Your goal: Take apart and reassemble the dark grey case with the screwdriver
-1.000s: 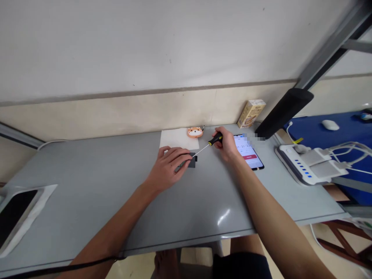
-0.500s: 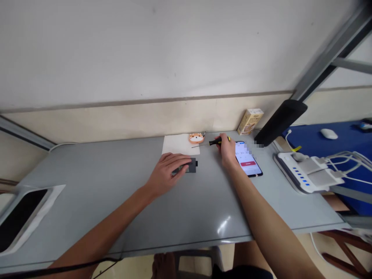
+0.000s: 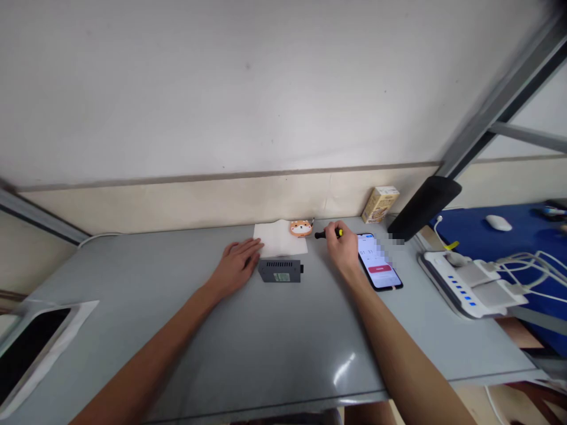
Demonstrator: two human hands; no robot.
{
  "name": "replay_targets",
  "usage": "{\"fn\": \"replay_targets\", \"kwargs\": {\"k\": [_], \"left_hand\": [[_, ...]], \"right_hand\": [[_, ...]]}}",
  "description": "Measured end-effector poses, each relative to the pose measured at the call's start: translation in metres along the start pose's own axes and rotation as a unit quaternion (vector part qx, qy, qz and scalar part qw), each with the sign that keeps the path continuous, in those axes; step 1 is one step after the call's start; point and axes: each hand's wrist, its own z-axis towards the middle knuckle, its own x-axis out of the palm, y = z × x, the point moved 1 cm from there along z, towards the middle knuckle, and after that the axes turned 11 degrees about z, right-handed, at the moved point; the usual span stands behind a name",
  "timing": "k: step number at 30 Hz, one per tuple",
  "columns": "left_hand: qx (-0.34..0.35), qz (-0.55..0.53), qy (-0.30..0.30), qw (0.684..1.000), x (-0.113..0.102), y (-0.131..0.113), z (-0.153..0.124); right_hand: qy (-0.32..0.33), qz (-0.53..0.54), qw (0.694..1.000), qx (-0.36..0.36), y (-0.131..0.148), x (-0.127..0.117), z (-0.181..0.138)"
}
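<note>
Drawn back from the dark gray box [image 3: 280,271], the left hand [image 3: 234,268] now lies just beside its left end, leaving its label uncovered, and the screwdriver's thin shaft no longer shows. Nearest on the desk [image 3: 266,354], toward the left edge, a black-faced device [image 3: 33,345] lies on a white sheet [image 3: 66,337]. Across from it, near the right edge, sits a white power strip [image 3: 463,295] with plugs in it. Between them stands the box, well in from the near edge. The left hand's fingers are loose and grasp nothing, their tips at the near left corner of the paper [image 3: 272,243]. Right of the box lies a lit smartphone [image 3: 378,260]; just beside it, the right hand [image 3: 342,251] has its fingers curled around the screwdriver [image 3: 321,235], whose black end points left. Along the far edge are an orange animal-faced case [image 3: 302,229], overlapping the paper, then a carton [image 3: 381,204] and a leaning black cylinder [image 3: 425,206].
</note>
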Motion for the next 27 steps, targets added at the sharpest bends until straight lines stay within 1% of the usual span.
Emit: {"fn": "replay_targets", "kwargs": {"k": [2, 4, 7, 13, 16, 19, 21, 22, 24, 27], "left_hand": [[0.018, 0.012, -0.006, 1.0, 0.002, -0.005, -0.001], [0.022, 0.021, -0.019, 0.999, 0.0, -0.007, 0.0], [0.014, 0.026, -0.037, 0.999, -0.002, -0.006, 0.001], [-0.001, -0.001, -0.055, 0.998, 0.002, -0.004, 0.0], [-0.018, -0.043, -0.089, 0.995, -0.005, -0.009, -0.006], [-0.019, -0.145, -0.111, 0.983, -0.018, -0.02, -0.016], [-0.003, -0.225, -0.088, 0.97, -0.025, -0.031, -0.022], [0.002, -0.244, -0.077, 0.967, -0.027, -0.037, -0.025], [0.01, -0.253, -0.051, 0.966, -0.03, -0.047, -0.029], [0.029, -0.253, -0.045, 0.966, -0.029, -0.055, -0.03]], "right_hand": [[-0.008, -0.021, 1.0, -0.011, 0.0, -0.001, 0.001], [-0.017, -0.037, 0.999, -0.023, 0.002, -0.003, 0.001], [-0.027, -0.056, 0.998, -0.033, 0.005, -0.004, 0.0], [-0.034, -0.085, 0.994, -0.065, 0.01, -0.003, -0.005], [-0.038, -0.061, 0.995, -0.068, 0.014, -0.004, -0.008], [-0.059, -0.026, 0.996, -0.063, 0.018, -0.007, -0.01], [-0.085, -0.018, 0.994, -0.068, 0.021, -0.01, -0.011], [-0.097, -0.017, 0.993, -0.072, 0.022, -0.011, -0.01], [-0.118, -0.009, 0.99, -0.078, 0.024, -0.013, -0.01], [-0.139, 0.007, 0.986, -0.095, 0.03, -0.015, -0.01]]}}
